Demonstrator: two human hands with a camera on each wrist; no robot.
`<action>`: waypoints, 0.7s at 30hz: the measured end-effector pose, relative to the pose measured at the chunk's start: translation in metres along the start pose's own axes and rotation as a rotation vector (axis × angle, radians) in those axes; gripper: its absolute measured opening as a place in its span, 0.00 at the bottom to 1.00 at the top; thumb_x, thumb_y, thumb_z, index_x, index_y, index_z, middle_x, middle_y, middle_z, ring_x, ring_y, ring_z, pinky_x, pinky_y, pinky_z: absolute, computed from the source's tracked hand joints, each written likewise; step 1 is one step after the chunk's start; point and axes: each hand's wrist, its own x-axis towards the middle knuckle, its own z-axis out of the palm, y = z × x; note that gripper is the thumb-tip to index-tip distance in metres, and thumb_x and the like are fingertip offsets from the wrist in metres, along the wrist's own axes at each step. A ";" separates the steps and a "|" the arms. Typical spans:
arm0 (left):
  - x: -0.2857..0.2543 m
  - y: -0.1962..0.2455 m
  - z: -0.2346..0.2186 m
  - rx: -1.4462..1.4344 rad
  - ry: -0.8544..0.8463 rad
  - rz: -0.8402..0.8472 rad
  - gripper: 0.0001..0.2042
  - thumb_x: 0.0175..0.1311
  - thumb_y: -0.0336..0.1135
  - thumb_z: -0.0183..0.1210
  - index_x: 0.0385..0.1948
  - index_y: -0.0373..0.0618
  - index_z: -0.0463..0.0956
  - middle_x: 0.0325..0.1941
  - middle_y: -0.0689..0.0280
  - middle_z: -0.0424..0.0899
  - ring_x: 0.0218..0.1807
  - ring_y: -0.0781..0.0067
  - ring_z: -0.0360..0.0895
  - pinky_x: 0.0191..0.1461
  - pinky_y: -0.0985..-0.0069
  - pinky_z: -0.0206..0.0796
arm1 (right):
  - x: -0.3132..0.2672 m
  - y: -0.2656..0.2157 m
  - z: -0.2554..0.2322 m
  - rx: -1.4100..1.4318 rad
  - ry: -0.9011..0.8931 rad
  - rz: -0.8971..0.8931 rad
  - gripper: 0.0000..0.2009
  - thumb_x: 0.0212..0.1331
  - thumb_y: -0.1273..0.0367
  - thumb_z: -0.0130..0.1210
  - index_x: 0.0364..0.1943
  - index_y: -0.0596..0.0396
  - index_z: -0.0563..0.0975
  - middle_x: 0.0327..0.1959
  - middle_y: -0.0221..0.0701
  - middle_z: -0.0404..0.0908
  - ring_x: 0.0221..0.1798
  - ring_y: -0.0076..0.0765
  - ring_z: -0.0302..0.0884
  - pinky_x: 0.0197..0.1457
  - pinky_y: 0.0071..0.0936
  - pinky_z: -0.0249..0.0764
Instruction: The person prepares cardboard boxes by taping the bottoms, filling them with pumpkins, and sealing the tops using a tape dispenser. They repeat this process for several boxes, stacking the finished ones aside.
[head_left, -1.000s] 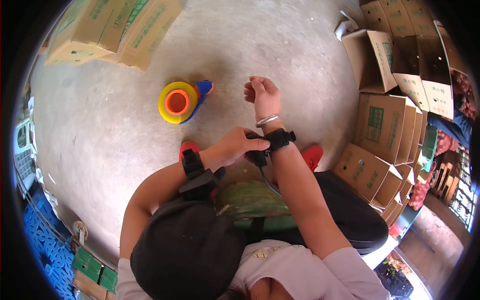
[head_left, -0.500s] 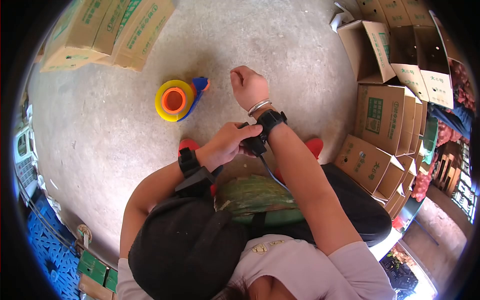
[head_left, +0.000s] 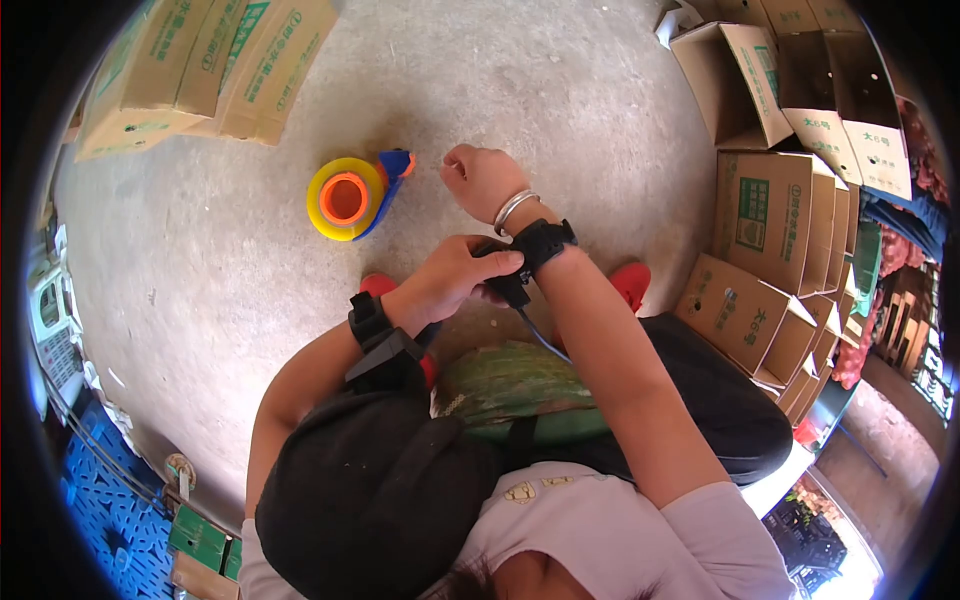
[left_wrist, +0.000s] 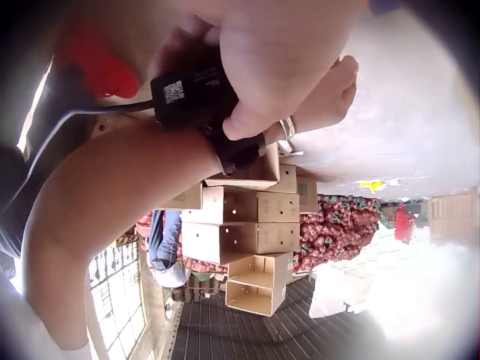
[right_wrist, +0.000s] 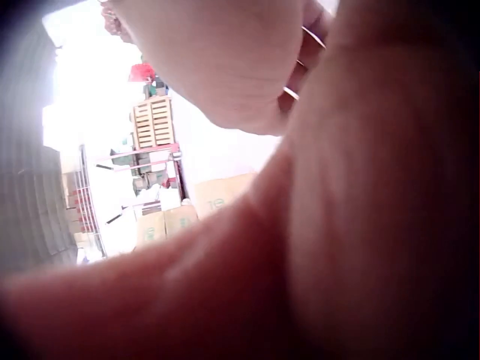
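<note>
In the head view my left hand point(head_left: 448, 282) grips a small black camera point(head_left: 508, 287) strapped to the right wrist, with the thumb on top. The left wrist view shows that thumb against the black camera point(left_wrist: 196, 94), which carries a QR code and a cable. My right hand point(head_left: 487, 184) is held out over the floor, bent at the wrist, fingers curled in with nothing in them. A silver bracelet point(head_left: 516, 207) sits beside the black strap point(head_left: 545, 243). Blurred skin close to the lens fills much of the right wrist view.
A yellow tape roll with orange core point(head_left: 344, 198) in a blue dispenser point(head_left: 397, 163) lies on the concrete floor point(head_left: 230, 240). Cardboard boxes point(head_left: 765, 215) stack at the right, others point(head_left: 262, 75) at upper left. A blue plastic pallet point(head_left: 110, 500) stands lower left. Red shoes point(head_left: 629, 285) flank the hands.
The right hand has bent at the wrist and swung left, its fingers curling in more. My left hand stays on the wrist camera, moving slightly up and left with it.
</note>
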 end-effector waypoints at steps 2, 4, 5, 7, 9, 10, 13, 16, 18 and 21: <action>-0.004 0.003 0.005 0.015 0.024 -0.048 0.19 0.53 0.42 0.61 0.38 0.33 0.73 0.32 0.62 0.79 0.35 0.72 0.77 0.35 0.75 0.71 | -0.001 0.002 0.002 -0.002 -0.029 -0.007 0.14 0.53 0.61 0.49 0.37 0.56 0.76 0.30 0.40 0.80 0.35 0.46 0.78 0.41 0.34 0.72; -0.003 0.006 0.003 0.220 0.084 0.020 0.18 0.53 0.41 0.61 0.38 0.35 0.73 0.34 0.62 0.79 0.38 0.72 0.77 0.38 0.75 0.70 | 0.000 0.006 0.004 -0.025 -0.045 -0.002 0.14 0.52 0.62 0.49 0.37 0.56 0.76 0.31 0.40 0.80 0.36 0.46 0.77 0.41 0.34 0.72; -0.001 0.007 -0.004 0.419 0.131 0.111 0.18 0.53 0.41 0.61 0.38 0.36 0.74 0.35 0.61 0.79 0.39 0.72 0.76 0.39 0.75 0.69 | 0.000 0.010 0.003 -0.045 -0.046 0.008 0.14 0.52 0.62 0.49 0.37 0.56 0.76 0.32 0.40 0.80 0.36 0.45 0.77 0.42 0.34 0.72; -0.003 0.022 -0.011 0.710 0.257 0.364 0.17 0.52 0.41 0.60 0.38 0.38 0.74 0.37 0.60 0.78 0.41 0.70 0.76 0.41 0.74 0.67 | -0.001 0.016 0.002 -0.103 -0.101 0.054 0.13 0.52 0.62 0.49 0.37 0.55 0.76 0.34 0.41 0.79 0.39 0.47 0.76 0.43 0.35 0.71; -0.010 0.042 -0.016 0.880 0.420 0.696 0.17 0.52 0.42 0.60 0.39 0.40 0.75 0.39 0.59 0.78 0.42 0.67 0.76 0.43 0.74 0.66 | -0.003 0.020 0.000 -0.179 -0.216 0.121 0.12 0.53 0.63 0.47 0.37 0.54 0.76 0.38 0.44 0.78 0.43 0.49 0.75 0.46 0.39 0.70; -0.006 0.048 -0.015 0.967 0.333 0.889 0.17 0.52 0.44 0.59 0.40 0.43 0.76 0.41 0.61 0.78 0.45 0.63 0.74 0.49 0.70 0.63 | -0.006 0.020 -0.002 -0.165 -0.242 0.064 0.12 0.53 0.63 0.47 0.37 0.55 0.75 0.37 0.43 0.78 0.42 0.50 0.75 0.46 0.40 0.70; 0.004 0.055 0.005 1.355 0.047 1.151 0.17 0.51 0.45 0.58 0.41 0.48 0.76 0.44 0.64 0.77 0.48 0.61 0.72 0.53 0.66 0.59 | -0.025 0.010 0.006 -0.155 -0.308 -0.056 0.12 0.54 0.63 0.47 0.37 0.55 0.74 0.36 0.42 0.78 0.42 0.50 0.74 0.45 0.40 0.69; 0.022 0.021 0.010 1.402 -0.121 1.081 0.17 0.51 0.43 0.58 0.44 0.54 0.75 0.47 0.65 0.77 0.51 0.60 0.70 0.54 0.62 0.57 | -0.020 -0.006 0.028 -0.172 -0.380 -0.052 0.14 0.55 0.62 0.49 0.43 0.54 0.72 0.42 0.42 0.75 0.49 0.49 0.71 0.50 0.40 0.67; 0.018 0.017 0.005 1.354 -0.159 0.917 0.17 0.49 0.40 0.59 0.44 0.54 0.75 0.46 0.65 0.77 0.50 0.59 0.71 0.50 0.61 0.59 | -0.022 -0.006 0.035 -0.157 -0.449 -0.060 0.17 0.55 0.62 0.51 0.48 0.53 0.71 0.47 0.42 0.74 0.52 0.46 0.70 0.53 0.40 0.65; -0.001 0.033 0.001 1.340 -0.175 0.828 0.16 0.48 0.40 0.60 0.42 0.52 0.76 0.46 0.64 0.78 0.49 0.60 0.72 0.52 0.61 0.59 | -0.032 0.006 0.044 -0.106 -0.392 -0.109 0.17 0.54 0.63 0.52 0.47 0.54 0.72 0.44 0.39 0.76 0.47 0.43 0.73 0.52 0.35 0.68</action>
